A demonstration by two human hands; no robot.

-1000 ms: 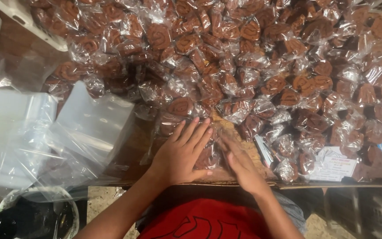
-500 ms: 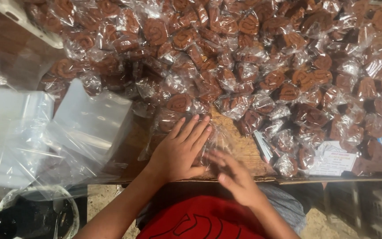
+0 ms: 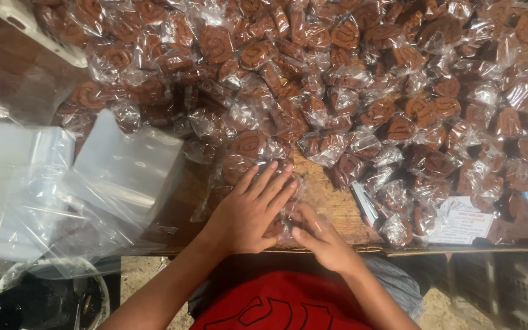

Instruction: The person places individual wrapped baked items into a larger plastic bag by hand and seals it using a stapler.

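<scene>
At the table's (image 3: pixel 337 211) near edge, the left hand (image 3: pixel 249 214) presses flat, fingers spread, on a clear-wrapped brown pastry (image 3: pixel 281 221); the right hand (image 3: pixel 322 239) pinches the wrapper beside it.

Warm, moderately bright light from above. Glare seen on clear wrappers (image 3: pixel 362 91) and plastic bags (image 3: pixel 62 183). Edges softened; area under counter (image 3: pixel 337 208) shadowed.

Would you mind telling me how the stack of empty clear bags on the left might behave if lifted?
The stack of clear bags looks thin and limp, so it would probably sag. The glossy film suggests sheets could slide apart. It likely weighs little.
</scene>
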